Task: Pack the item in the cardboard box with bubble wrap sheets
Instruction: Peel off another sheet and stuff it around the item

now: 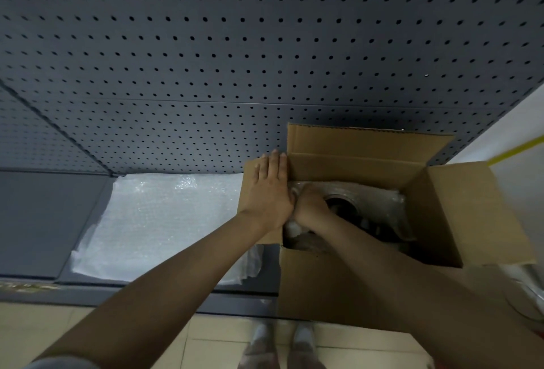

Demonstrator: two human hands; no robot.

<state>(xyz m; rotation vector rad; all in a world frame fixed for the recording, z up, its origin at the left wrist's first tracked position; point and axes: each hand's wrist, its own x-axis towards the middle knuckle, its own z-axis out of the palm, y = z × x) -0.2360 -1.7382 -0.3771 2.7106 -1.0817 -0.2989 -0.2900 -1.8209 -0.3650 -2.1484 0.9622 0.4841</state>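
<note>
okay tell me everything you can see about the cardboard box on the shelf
The cardboard box is plain brown corrugated board, standing open on the dark shelf in front of the pegboard. All four flaps are up or folded outward: the far one upright, the right one splayed wide. The left hand lies flat with straight fingers on the left flap. The right hand reaches inside, onto a bubble-wrapped item with a dark round opening. Bubble wrap sheets lie beside the box, to its left.

I judge this a shop or stockroom: grey perforated shelving back panel [206, 45] beyond my left hand [269, 192], tiled floor [206, 348] below it.
</note>
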